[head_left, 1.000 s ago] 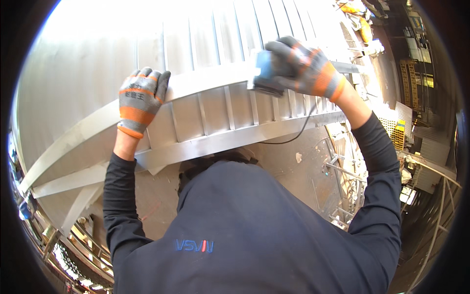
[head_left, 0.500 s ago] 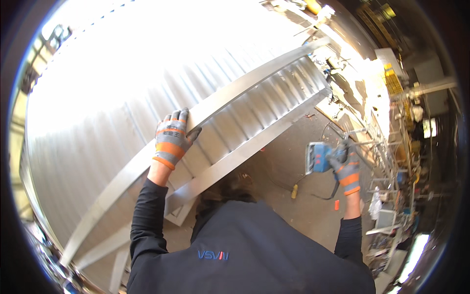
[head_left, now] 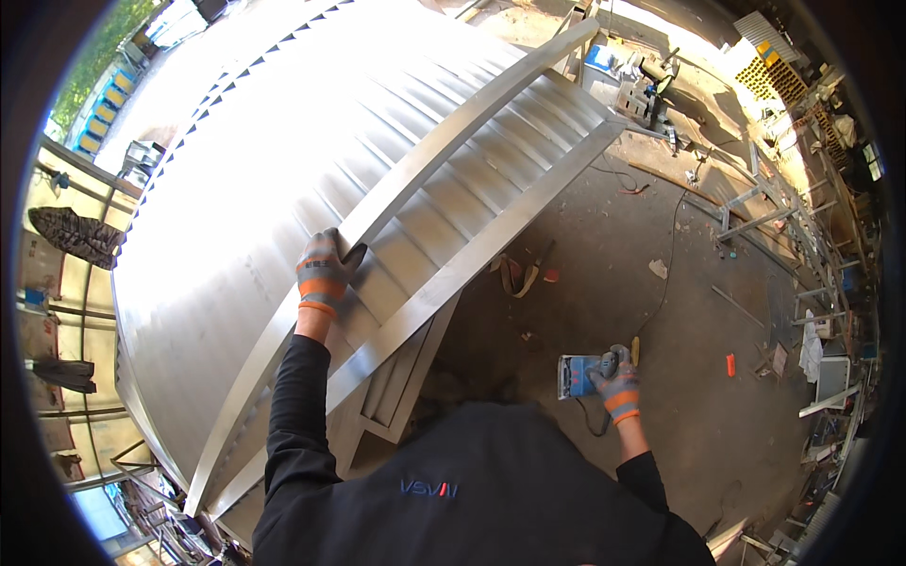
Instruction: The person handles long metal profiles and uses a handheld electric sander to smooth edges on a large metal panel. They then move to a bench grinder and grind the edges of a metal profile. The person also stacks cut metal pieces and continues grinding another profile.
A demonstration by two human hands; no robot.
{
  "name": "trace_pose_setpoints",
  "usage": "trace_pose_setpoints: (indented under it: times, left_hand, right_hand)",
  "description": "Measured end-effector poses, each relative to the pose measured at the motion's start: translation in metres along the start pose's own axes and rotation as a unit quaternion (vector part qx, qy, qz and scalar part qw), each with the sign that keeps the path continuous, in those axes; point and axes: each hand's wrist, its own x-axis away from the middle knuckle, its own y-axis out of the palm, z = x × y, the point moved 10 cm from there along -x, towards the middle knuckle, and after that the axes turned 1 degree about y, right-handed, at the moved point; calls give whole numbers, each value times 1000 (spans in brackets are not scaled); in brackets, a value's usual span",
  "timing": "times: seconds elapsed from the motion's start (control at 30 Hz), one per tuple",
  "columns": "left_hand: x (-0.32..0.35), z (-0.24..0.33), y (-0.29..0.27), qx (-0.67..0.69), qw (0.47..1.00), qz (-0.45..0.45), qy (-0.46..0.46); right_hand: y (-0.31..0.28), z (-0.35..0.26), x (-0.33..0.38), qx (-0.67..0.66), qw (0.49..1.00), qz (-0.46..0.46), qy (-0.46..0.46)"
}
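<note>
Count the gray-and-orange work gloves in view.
2: the left glove is on the curved metal strip; the right glove grips the blue power sander. Others could be hidden elsewhere.

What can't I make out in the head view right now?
All in the head view:
Handle of the blue power tool: covered by the right hand.
Palm of the left hand: hidden by its own back, so its hold on the metal strip is unclear.
Top of the metal panel: washed out by glare.
Feet: hidden by the dark jacket.
</note>
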Motion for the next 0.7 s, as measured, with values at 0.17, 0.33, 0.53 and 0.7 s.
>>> trace_pose_setpoints:
  times: [0.17,0.33,0.53,0.7]
  left_hand:
    - [4,-2,4,-64,996,-24,-63]
    - [1,-2,7,-63,996,-21,-63]
    - [-6,-10,2,-32,996,-2,-80]
    - [-11,-15,2,-21,996,-11,-85]
  right_hand:
    - [-55,-132,-25,-32,989,34,-138]
    - [-123,-337,-69,31,902,90,-422]
    - [-95,-483,-189,91,890,20,-447]
    - [-24,-588,-236,164,811,-85,-555]
